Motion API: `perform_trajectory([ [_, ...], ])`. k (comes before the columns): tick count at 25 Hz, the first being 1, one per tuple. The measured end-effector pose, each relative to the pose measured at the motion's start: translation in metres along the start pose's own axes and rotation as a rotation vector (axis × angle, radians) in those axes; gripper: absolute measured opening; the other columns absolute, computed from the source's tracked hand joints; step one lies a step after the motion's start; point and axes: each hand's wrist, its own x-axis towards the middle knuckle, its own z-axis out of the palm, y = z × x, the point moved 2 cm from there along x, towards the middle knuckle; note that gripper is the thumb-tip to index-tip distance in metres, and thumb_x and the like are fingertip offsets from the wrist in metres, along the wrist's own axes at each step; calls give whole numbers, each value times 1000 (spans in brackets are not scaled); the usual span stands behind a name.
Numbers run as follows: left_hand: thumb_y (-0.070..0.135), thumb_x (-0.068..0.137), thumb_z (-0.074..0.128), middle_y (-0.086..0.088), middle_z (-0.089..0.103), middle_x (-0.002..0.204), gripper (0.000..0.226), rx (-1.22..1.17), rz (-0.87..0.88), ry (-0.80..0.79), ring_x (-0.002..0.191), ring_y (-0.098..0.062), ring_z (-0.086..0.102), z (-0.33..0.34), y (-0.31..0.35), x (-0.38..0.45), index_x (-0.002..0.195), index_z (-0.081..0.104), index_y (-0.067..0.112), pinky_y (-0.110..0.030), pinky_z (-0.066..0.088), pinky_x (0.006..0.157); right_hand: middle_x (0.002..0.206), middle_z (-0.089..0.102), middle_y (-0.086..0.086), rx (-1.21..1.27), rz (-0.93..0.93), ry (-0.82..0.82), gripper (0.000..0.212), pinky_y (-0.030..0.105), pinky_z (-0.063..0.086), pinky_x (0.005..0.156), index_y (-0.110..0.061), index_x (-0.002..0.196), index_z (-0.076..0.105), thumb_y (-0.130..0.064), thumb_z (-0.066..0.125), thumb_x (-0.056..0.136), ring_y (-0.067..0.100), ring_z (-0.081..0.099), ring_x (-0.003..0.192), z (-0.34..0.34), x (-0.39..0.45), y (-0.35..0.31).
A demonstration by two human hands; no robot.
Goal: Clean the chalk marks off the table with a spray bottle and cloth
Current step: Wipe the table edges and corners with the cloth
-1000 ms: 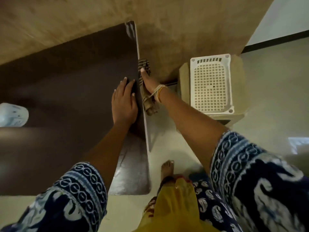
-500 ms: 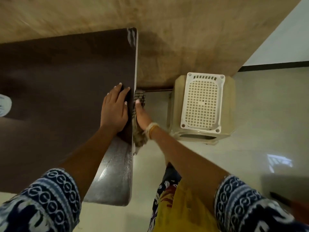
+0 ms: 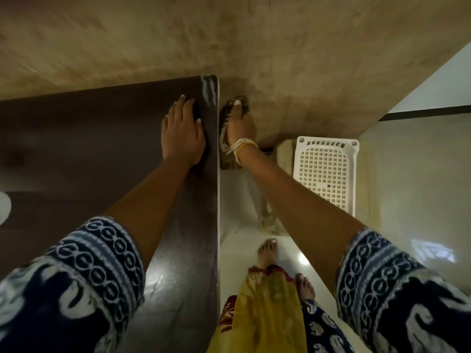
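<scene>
The dark brown table (image 3: 76,149) fills the left half of the view, glossy near its right edge. My left hand (image 3: 182,133) lies flat on the top close to the far right corner, fingers apart and holding nothing. My right hand (image 3: 238,123) is just past the table's right side and presses a brown striped cloth (image 3: 225,138) against that side edge. A white rounded object (image 3: 3,207), possibly the spray bottle, shows only partly at the left border. I see no chalk marks.
A white perforated plastic stool (image 3: 326,174) stands on the pale glossy floor to the right of the table. A tan wall (image 3: 229,34) runs behind the table. My bare feet (image 3: 267,250) are beside the table's right edge.
My right hand has slid the cloth along the table's side edge toward the far corner. My left hand moved farther up the top. The view shifted, and the stool now sits lower right.
</scene>
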Motion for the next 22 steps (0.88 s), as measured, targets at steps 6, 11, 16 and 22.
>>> perform_trajectory([
  [6, 21, 96, 36, -16, 44, 145, 44, -129, -52, 110, 137, -32, 38, 7, -9, 6, 134, 46, 3, -43, 27, 115, 132, 55, 19, -611, -917, 43, 40, 43, 43, 100, -3, 118, 63, -24, 51, 87, 36, 51, 123, 31, 11, -13],
  [11, 21, 96, 37, -9, 38, 151, 47, -168, -67, 117, 142, -25, 31, 5, -7, 5, 141, 41, 9, -38, 22, 119, 146, 45, 9, -846, -801, -234, 39, 31, 32, 109, -11, 130, 57, -25, 48, 94, 27, 39, 135, 44, 66, -56],
  [16, 20, 95, 39, -6, 35, 154, 49, -186, -52, 129, 143, -22, 30, 2, -5, 5, 143, 40, 10, -41, 25, 118, 130, 57, 16, -168, -329, -173, 43, 26, 39, 93, -4, 130, 55, -30, 51, 97, 28, 52, 120, 47, 68, -48],
  [22, 19, 96, 38, -8, 36, 153, 47, -185, -43, 118, 142, -25, 32, 4, -7, 6, 142, 42, 9, -44, 27, 116, 145, 45, 15, 26, -422, -240, 45, 18, 33, 103, -1, 138, 46, -12, 51, 95, 13, 43, 127, 17, -8, 4],
])
